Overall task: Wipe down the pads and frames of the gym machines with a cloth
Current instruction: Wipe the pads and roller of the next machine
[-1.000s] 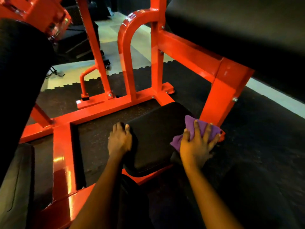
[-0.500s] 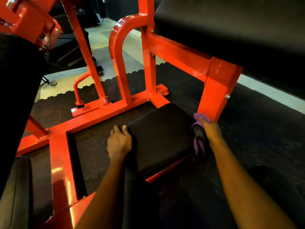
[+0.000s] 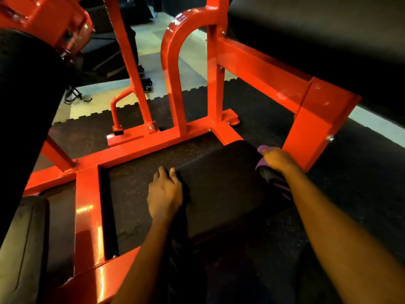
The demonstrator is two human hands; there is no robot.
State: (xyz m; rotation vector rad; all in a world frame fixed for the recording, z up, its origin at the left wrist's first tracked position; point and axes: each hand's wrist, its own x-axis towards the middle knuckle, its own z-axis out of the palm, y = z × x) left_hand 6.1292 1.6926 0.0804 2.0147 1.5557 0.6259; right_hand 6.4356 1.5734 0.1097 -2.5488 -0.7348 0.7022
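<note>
The red frame rises behind and to the right of the low black pad, with its slanted brace just beside the pad's far right corner. The left hand grips the pad's left edge, fingers curled over it. The right hand is clamped on the purple cloth and presses it against the pad's right side. The step in hand looks to be wiping that side. The next move likely calls for drawing the cloth along the pad's edge, then onto the brace.
</note>
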